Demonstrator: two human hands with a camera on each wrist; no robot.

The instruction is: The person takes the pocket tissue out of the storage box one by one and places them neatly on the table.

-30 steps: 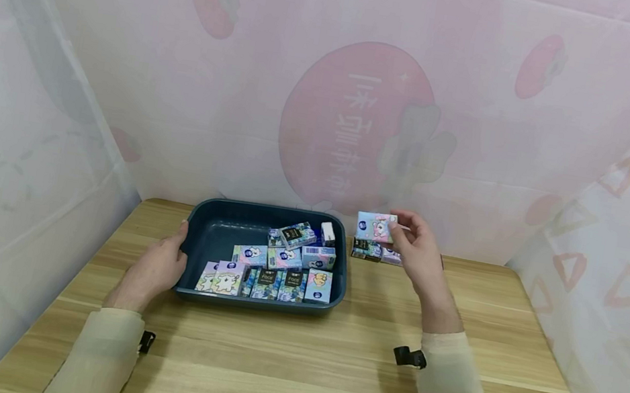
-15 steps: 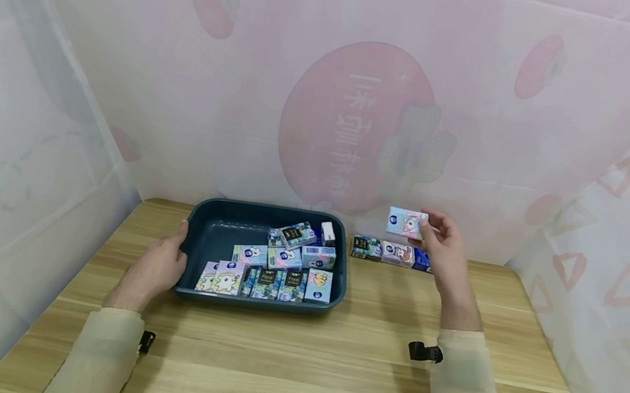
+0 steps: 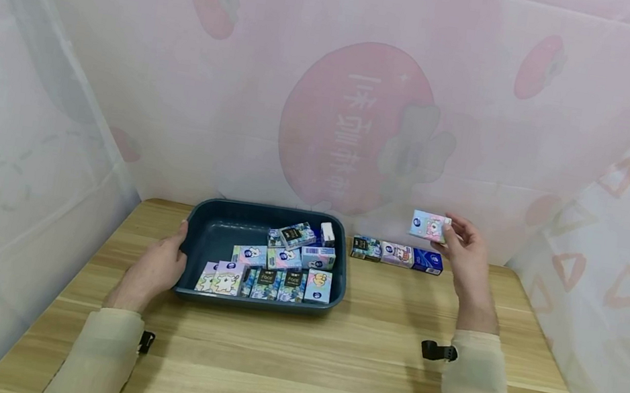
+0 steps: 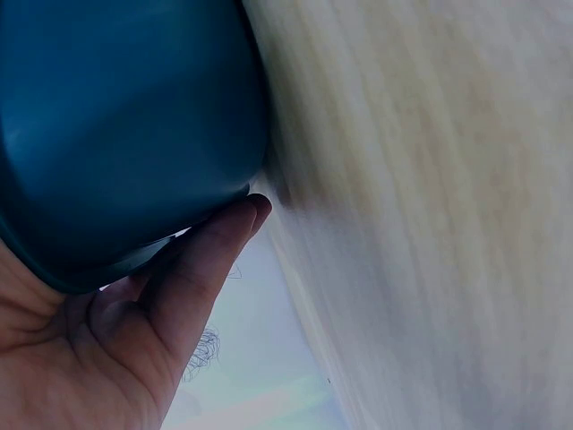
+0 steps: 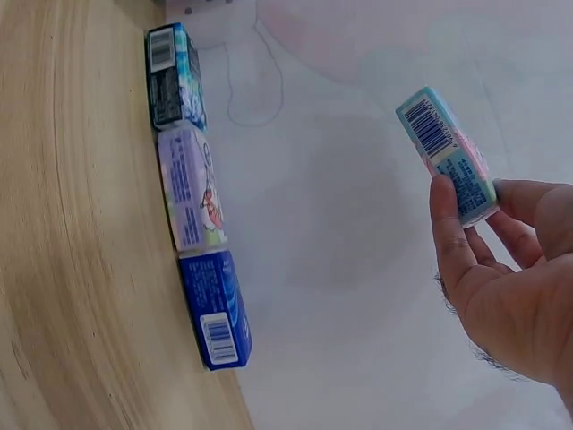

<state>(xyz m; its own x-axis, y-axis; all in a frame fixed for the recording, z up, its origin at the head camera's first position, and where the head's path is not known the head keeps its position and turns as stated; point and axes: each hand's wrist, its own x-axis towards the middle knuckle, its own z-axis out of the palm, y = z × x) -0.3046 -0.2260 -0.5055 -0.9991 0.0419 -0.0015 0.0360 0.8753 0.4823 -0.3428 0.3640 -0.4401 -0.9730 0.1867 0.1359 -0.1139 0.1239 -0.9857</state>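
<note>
My right hand (image 3: 467, 260) pinches a light-blue and pink tissue pack (image 3: 429, 226) with a cartoon figure, above the right end of a row on the table. In the right wrist view the barcode side of this tissue pack (image 5: 445, 154) shows between thumb and fingers. The row holds a dark floral pack (image 3: 367, 248), a lilac pack (image 3: 397, 254) and a blue pack (image 3: 427, 261), end to end. With my left hand (image 3: 155, 264) I grip the left rim of a dark teal plastic bin (image 3: 258, 305); in the left wrist view the fingers (image 4: 201, 269) lie against its outer wall.
Several tissue packs lie in the bin, among them a dark floral pack (image 3: 297, 235) tilted on top of others and a lilac pack (image 3: 228, 278) at the front left. The wooden table (image 3: 275, 381) meets a pink printed backdrop (image 3: 230, 109) behind the row.
My right hand has carried the light-blue tissue pack to the right along the row, uncovering the lilac and blue packs. The left hand and the bin have stayed put.
</note>
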